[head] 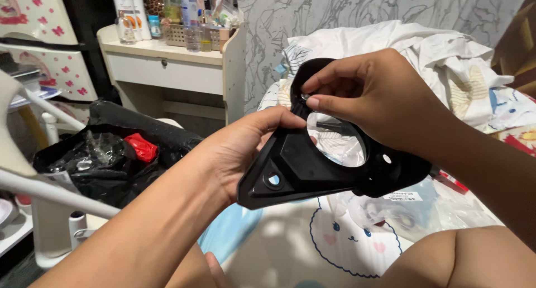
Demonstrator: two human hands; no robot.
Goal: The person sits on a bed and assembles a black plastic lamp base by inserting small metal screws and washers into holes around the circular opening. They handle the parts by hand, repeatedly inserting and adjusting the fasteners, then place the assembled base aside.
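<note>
A black plastic bracket [301, 168] with a large round opening and corner holes is held up over the bed. My left hand [237, 151] grips its left edge, thumb lying along the rim. My right hand [371, 98] reaches over the top of the ring, its thumb and forefinger pinched on a small shiny piece at the rim. Through the opening a clear plastic bag and a dark part show.
A clear plastic bag [402, 207] with a white label lies on the cartoon-print bedsheet [346, 243]. Rumpled white bedding [435, 53] lies behind. A black rubbish bag [106, 159] sits left, beside a white rack [44, 190]. A cream dresser [173, 64] carries several bottles.
</note>
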